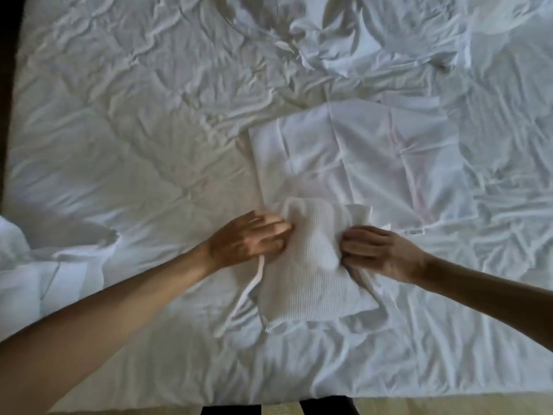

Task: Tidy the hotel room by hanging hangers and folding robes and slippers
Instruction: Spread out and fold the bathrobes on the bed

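The bed (119, 163) fills almost the whole view, covered with a wrinkled white sheet, and its near edge runs along the bottom. A flat white folded cloth (359, 157) lies right of the middle of the bed, and a loose crumpled cloth (344, 49) lies toward the far edge. A bundle of white fabric (27, 265) sits at the left edge.

The waffle-textured robe piece (311, 265) lies near the near edge, a little right of the middle, and its far end overlaps the flat cloth. It is already folded into a small rectangle. A white belt (254, 283) hangs out from its left side.

The left hand (248, 238) lies on the left side of the fold with the fingers (275, 229) stretched and almost together. The right hand (380, 253) pinches the right side, its fingers (356, 244) closed on the fabric, which bunches up there.

To do this step well, I think both hands should pull the sides gently apart to take out the bunching, then press the fold flat. The belt should be tucked inside, otherwise the fold may open when it is lifted.
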Demonstrator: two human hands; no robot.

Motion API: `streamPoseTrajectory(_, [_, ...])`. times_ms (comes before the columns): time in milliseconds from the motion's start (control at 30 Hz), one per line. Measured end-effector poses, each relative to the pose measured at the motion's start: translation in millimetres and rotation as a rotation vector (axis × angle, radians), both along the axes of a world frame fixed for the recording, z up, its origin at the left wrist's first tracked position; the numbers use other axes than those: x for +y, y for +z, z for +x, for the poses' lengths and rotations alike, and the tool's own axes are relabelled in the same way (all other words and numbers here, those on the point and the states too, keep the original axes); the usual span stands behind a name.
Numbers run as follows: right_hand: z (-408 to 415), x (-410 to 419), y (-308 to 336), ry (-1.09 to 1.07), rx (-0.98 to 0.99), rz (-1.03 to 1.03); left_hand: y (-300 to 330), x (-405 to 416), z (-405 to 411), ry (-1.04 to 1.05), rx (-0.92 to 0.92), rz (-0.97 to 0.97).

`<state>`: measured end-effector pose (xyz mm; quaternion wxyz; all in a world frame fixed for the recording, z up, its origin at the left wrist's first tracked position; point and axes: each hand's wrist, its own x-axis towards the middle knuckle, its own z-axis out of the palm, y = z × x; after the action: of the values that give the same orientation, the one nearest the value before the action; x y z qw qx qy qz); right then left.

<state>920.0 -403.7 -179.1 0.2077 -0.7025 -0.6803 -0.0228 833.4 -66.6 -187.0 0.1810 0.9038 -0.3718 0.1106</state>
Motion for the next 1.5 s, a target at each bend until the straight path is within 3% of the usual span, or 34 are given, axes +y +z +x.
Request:
streamPoseTrajectory(167, [-2.8,11.5,-7.7,-0.164,0.106,-0.378,-8.8,-11.9,-4.5,0.232,0.297,0.033])
streamPoseTrajectory(300, [-12.5,-9.6,26.6,-0.192,0.325,-0.628,21.8,-27.8,-4.0,0.245,0.464,0.030])
streamPoseTrajectory(400, [-22.3,-18.7,52.1,-0.266,0.899,-0.825,56.5,-39.1,0.7,0.262,0.726,-0.156])
streamPoseTrajectory(467, [-29.3,-11.6,58.7,-0.406,1.301,-0.704,70.0,-43.9,9.9,0.310,0.783,-0.179])
streamPoseTrajectory(500, [-34.1,-7.8,57.2,-0.509,1.383,-0.607,73.8,-48.6,13.8,0.332,0.760,-0.186])
streamPoseTrajectory(567, [-44.5,-1.0,48.6,-0.686,1.358,-0.418,75.4,-63.6,17.1,0.422,0.701,-0.218])
streamPoseTrajectory(667, [-60.7,8.5,32.7,-0.858,1.159,-0.167,77.2,-97.7,23.3,0.677,0.648,-0.258])
streamPoseTrajectory(800, [-73.9,18.7,22.6,-0.940,0.989,-0.075,88.9,-141.9,41.9,0.890,0.661,-0.177])
streamPoseTrajectory(867, [-72.8,21.4,28.6,-0.949,1.131,-0.038,91.9,-154.9,49.6,0.891,0.677,-0.136])
streamPoseTrajectory(1000, [-61.6,14.9,42.2,-0.992,1.630,0.024,88.2,-171.5,57.5,0.899,0.734,0.010])
streamPoseTrajectory(1067, [-56.6,13.8,48.4,-0.986,1.692,0.004,83.2,-177.4,55.0,0.908,0.727,0.075])
streamPoseTrajectory(1300, [-44.3,17.5,57.5,-1.018,1.454,-0.113,71.9,-166.7,47.1,0.899,0.770,-0.018])
streamPoseTrajectory(1500, [-42.5,38.3,64.1,-1.090,1.089,-0.216,64.8,-151.9,28.7,0.861,0.587,-0.082])
